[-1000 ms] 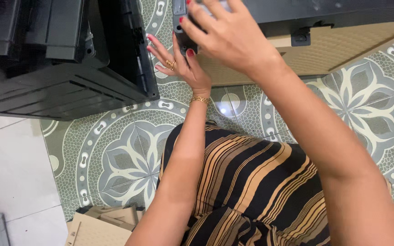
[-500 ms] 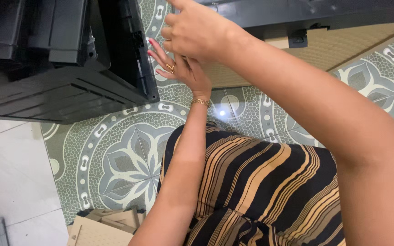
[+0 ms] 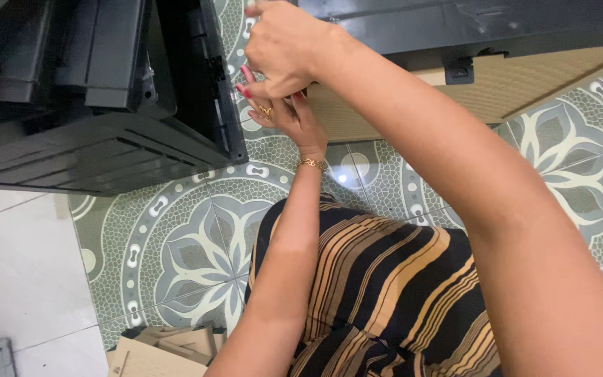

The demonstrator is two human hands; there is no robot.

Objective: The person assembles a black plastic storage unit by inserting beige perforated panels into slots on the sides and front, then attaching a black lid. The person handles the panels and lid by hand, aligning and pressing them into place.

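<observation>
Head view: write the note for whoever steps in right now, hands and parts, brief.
Left hand: raised, fingers spread, beside the black plastic unit on the patterned floor; holds nothing visible.
Right hand: curled above the left, at the edge of the black panel lying over a cardboard sheet; grip hidden.
Done: cannot tell.
Left: panel and unit are apart.

We see right hand (image 3: 284, 45) covering most of left hand (image 3: 289, 115); whatever fingers pinch stays hidden. Our view cuts black panel (image 3: 469, 24) at top edge, black plastic unit (image 3: 92, 105) at left, cardboard pieces (image 3: 158, 349) at bottom.
</observation>
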